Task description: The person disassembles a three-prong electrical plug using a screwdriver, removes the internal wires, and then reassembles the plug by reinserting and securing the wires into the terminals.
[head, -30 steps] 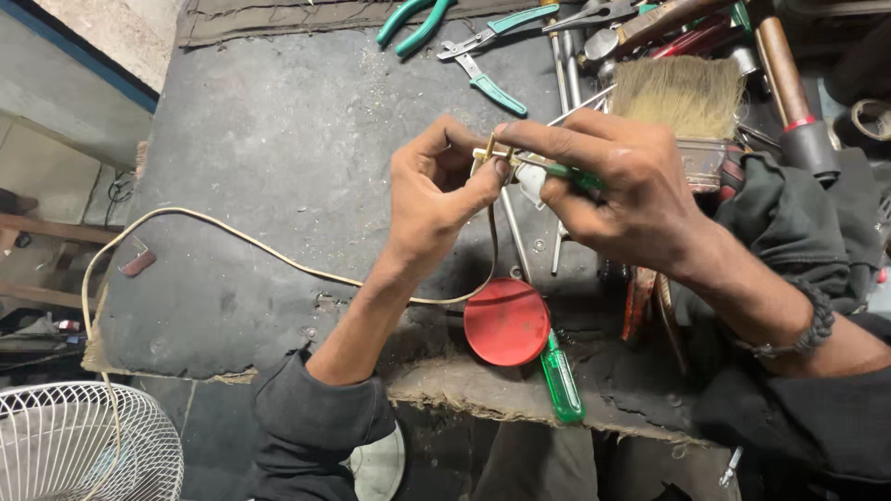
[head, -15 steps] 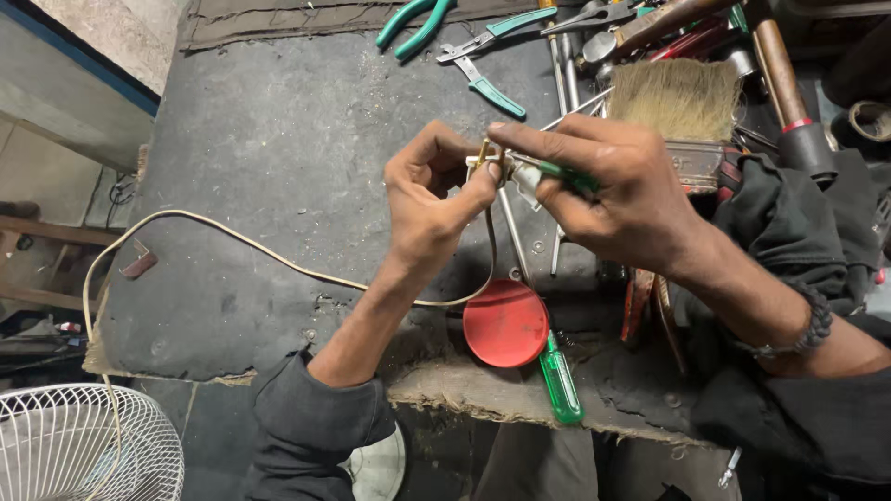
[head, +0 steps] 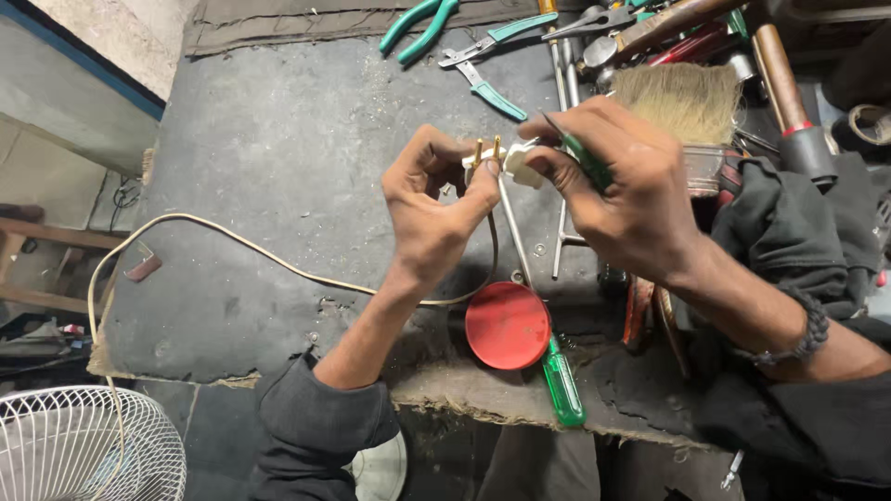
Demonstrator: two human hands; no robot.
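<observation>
My left hand (head: 432, 206) pinches a white electric plug (head: 494, 163) with brass pins that stick upward. A cream cable (head: 269, 262) runs from the plug across the dark bench and off its left edge. My right hand (head: 624, 190) grips the other side of the plug and also holds a small green-handled screwdriver (head: 583, 158), tip pointing up and left. Both hands meet above the middle of the bench.
A red round lid (head: 507, 326) and a green-handled screwdriver (head: 562, 382) lie at the bench's front edge. Teal pliers (head: 419, 26), cutters (head: 484, 63), a paint brush (head: 682, 102) and several other tools crowd the back right. A white fan guard (head: 74, 450) stands at lower left.
Both hands have shifted slightly and turned the plug, so its brass pins now show pointing up. The cable and tools on the bench stayed put.
</observation>
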